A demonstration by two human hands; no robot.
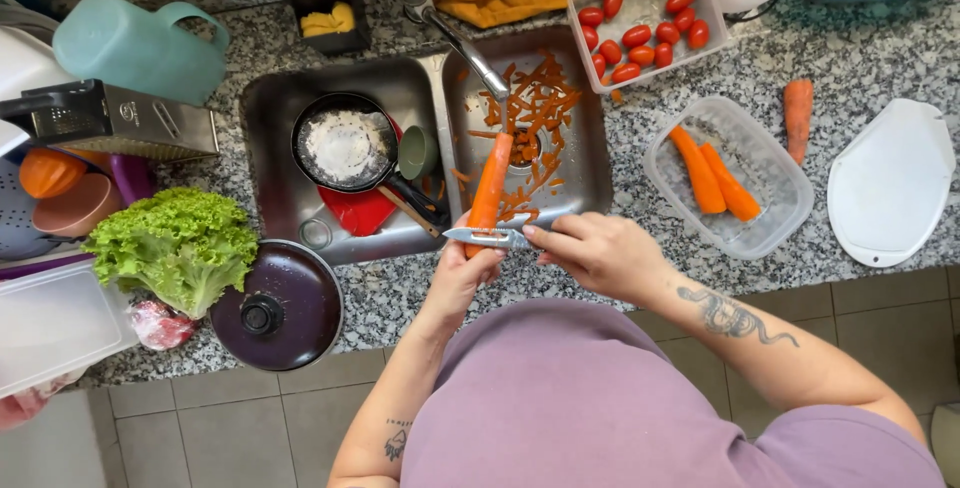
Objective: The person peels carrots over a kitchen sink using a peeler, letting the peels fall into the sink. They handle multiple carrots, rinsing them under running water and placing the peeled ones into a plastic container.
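Left hand (462, 273) grips smooth tapered carrot (490, 186); right hand (590, 248) pinches flat metal peeler (487, 237) against it, over steel sink (585, 163).

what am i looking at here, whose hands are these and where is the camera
There is no machine here. One camera sits on a person's head and looks straight down, so you see their own two bare hands over a kitchen counter.

The left hand holds a carrot by its lower end, over the right basin of the sink, where orange peelings lie. The right hand holds a peeler against the carrot.

In the left basin is a dirty pan. On the granite counter are a clear tub with two peeled carrots, one unpeeled carrot beside it, a tray of small tomatoes, a lettuce, a dark pot lid and a white cutting board.
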